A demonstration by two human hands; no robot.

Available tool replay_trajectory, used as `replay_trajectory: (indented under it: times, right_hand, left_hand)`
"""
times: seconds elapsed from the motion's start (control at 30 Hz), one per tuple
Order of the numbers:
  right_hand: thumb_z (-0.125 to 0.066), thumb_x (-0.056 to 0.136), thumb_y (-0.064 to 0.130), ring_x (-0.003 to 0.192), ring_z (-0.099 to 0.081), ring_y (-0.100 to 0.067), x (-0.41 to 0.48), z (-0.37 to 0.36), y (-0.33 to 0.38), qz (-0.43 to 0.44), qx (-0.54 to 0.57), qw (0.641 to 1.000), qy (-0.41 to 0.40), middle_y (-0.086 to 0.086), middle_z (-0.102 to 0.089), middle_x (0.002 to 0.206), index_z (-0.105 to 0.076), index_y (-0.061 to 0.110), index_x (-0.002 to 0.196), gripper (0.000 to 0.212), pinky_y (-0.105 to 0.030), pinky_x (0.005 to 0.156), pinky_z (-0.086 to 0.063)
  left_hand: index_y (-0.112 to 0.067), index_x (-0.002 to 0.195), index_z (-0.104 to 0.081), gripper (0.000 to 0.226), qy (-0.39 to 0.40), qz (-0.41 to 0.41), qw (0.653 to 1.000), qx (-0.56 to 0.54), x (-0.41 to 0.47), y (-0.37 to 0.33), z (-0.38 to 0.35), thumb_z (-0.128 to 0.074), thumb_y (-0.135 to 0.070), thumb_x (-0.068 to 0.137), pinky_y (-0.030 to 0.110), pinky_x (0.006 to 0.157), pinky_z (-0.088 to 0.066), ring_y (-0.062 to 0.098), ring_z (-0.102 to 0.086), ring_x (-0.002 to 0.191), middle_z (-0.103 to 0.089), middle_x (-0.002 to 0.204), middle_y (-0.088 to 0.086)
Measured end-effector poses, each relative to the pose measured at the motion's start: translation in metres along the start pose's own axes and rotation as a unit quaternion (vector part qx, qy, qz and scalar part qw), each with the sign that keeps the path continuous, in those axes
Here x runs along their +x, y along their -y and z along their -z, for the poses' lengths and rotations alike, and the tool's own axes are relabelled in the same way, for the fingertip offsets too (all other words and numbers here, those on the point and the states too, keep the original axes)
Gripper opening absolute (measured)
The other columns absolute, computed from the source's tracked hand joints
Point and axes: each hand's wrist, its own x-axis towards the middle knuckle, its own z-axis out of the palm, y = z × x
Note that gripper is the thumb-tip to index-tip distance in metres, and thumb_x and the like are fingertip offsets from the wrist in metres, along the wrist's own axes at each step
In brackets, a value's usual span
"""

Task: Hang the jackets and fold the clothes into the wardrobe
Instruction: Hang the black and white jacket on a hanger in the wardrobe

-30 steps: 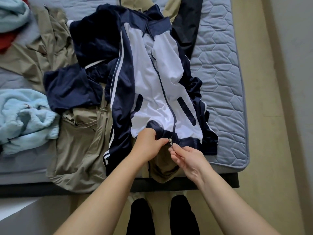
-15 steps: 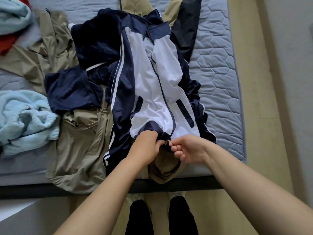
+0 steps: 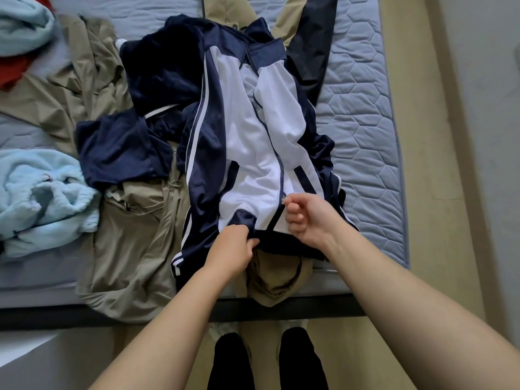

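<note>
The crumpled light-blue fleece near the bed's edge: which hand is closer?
Left. The left hand grips the hem of the track jacket, right of the fleece; the right hand pinches the zipper pull, even farther right.

1. Soft, even, fairly bright light, with a mild sheen on the navy jacket (image 3: pixel 205 164)
2. Soft shadows in the cloth folds on the bed (image 3: pixel 365 122)
3. Wide-angle bending at the borders; centre sharp, top-left corner slightly blurred
</note>
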Motion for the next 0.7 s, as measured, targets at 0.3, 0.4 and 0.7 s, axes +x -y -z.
replay_trajectory:
  times: [0.3,0.4,0.7]
  right_hand:
    - [-0.043,0.090,0.009,0.036,-0.029,-0.004,-0.005,-0.001,0.012,0.055,-0.043,0.998,0.004,0.008,-0.042,0.049,-0.052,0.012,0.071,0.021,-0.015,0.034,-0.015]
    - [-0.043,0.090,0.010,0.037,-0.030,-0.005,-0.007,-0.006,0.018,0.051,-0.088,0.995,0.002,0.007,-0.042,0.048,-0.052,0.013,0.070,0.022,-0.016,0.034,-0.016]
    - [-0.041,0.097,0.015,0.036,-0.027,-0.005,-0.007,-0.015,0.034,0.037,-0.137,0.990,0.027,0.007,-0.040,0.047,-0.052,0.013,0.069,0.029,-0.015,0.033,-0.016]
  left_hand:
    - [-0.015,0.080,-0.042,0.029,0.102,0.156,0.979,0.087,-0.005,0.044,0.005,-0.056,-0.037,0.091,0.033,0.070,-0.040,0.031,-0.055,0.095,-0.057,0.104,0.010]
    - [-0.012,0.110,-0.051,0.044,0.025,0.164,0.982,0.093,-0.002,0.032,0.016,-0.066,-0.042,0.082,0.036,0.079,-0.044,0.030,-0.053,0.109,-0.054,0.118,0.010]
    - [-0.021,0.108,-0.057,0.029,-0.065,-0.036,0.997,0.017,0.043,-0.046,0.029,-0.062,-0.040,0.087,0.036,0.086,-0.038,0.021,-0.057,0.101,-0.063,0.105,-0.004]
